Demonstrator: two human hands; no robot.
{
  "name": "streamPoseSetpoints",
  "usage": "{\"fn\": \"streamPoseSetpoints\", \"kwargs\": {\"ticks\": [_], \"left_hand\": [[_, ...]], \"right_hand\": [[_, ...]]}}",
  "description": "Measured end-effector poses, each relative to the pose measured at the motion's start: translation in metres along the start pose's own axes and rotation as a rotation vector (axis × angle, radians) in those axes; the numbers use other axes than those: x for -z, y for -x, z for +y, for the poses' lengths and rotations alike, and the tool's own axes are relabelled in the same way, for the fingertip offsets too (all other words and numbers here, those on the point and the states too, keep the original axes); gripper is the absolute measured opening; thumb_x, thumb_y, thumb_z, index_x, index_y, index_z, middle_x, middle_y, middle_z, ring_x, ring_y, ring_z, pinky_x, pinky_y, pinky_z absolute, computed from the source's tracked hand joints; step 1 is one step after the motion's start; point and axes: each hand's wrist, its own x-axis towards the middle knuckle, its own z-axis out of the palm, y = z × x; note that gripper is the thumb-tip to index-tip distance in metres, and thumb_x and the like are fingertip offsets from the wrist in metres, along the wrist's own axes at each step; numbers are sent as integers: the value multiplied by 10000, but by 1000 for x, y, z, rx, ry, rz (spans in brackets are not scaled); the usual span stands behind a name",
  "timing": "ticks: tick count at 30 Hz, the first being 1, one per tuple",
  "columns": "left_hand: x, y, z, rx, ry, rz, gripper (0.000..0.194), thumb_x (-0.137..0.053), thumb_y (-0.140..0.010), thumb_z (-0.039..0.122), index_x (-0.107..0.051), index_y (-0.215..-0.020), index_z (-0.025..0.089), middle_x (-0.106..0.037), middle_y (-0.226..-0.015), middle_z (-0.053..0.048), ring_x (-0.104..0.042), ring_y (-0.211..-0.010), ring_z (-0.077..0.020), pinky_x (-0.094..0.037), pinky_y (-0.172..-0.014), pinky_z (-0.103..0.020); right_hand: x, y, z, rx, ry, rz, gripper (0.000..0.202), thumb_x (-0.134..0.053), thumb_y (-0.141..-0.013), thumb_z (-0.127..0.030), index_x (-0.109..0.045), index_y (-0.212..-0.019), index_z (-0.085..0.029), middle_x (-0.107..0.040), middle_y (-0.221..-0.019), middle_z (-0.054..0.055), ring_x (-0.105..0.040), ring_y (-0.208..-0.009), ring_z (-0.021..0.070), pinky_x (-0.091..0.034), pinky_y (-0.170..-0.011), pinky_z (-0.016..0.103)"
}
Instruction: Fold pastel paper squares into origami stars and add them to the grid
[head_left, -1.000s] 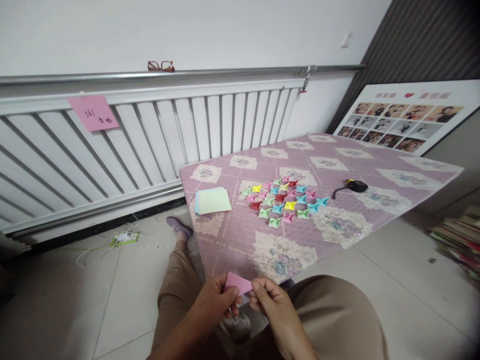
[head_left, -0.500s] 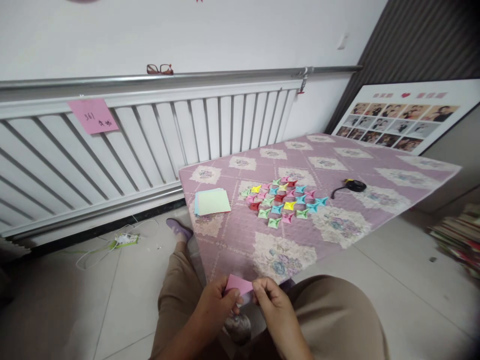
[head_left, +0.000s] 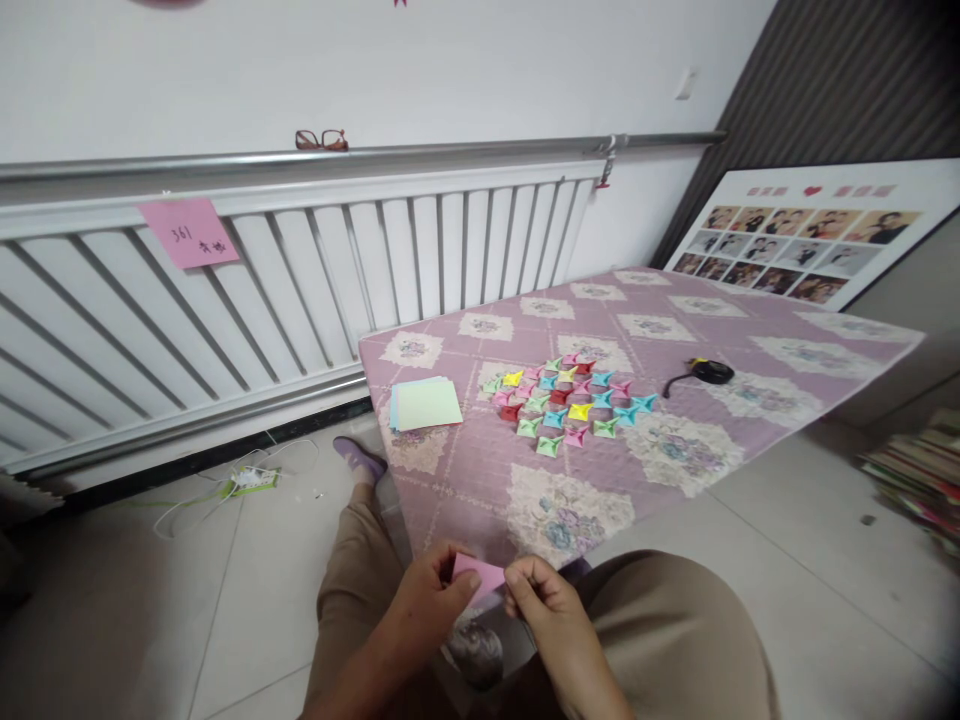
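A folded piece of pink paper (head_left: pixel 480 576) is held between my two hands, just in front of the table's near edge. My left hand (head_left: pixel 433 598) grips its left side, with the thumb pressed on the face of the paper. At its right corner, my right hand (head_left: pixel 541 598) pinches the paper between thumb and fingers. Farther back on the table, several small folded paper pieces (head_left: pixel 557 397) in green, pink, yellow, blue and red stand in slanting rows. A stack of square paper sheets (head_left: pixel 429 404), pale green on top, lies to their left.
The table has a purple floral cloth (head_left: pixel 480 490). A coiled black cable (head_left: pixel 711 372) lies on its right part. Behind is a white radiator (head_left: pixel 420 250) with a pink note (head_left: pixel 189 234) and glasses (head_left: pixel 322 140) on the pipe above. A power strip (head_left: pixel 253 481) sits on the floor.
My left thumb has shifted slightly over the pink paper, and the fingers below it are less visible. Both hands keep their hold, and the things on the table are unmoved.
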Motion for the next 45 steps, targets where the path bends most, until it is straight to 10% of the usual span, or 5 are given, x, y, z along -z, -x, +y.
{"fn": "streamPoseSetpoints", "kwargs": {"ticks": [17, 45], "left_hand": [[1, -6, -5, -121, -240, 90, 230, -449, -814, 326, -459, -629, 189, -484, -641, 11, -443, -637, -142, -329, -595, -255], [-2, -5, -19, -150, -348, 123, 283, -379, -838, 399, -418, -635, 206, -473, -623, 9, -440, -609, -152, -314, -583, -274]], "right_hand": [[1, -3, -7, 67, 148, -72, 280, -560, -793, -476, -609, -805, -201, -562, -729, -1, -514, -701, 159, -410, -660, 257], [-1, 3, 10, 67, 231, -53, 349, -475, -795, -489, -415, -588, -214, -371, -594, -39, -358, -586, 127, -316, -561, 250]]}}
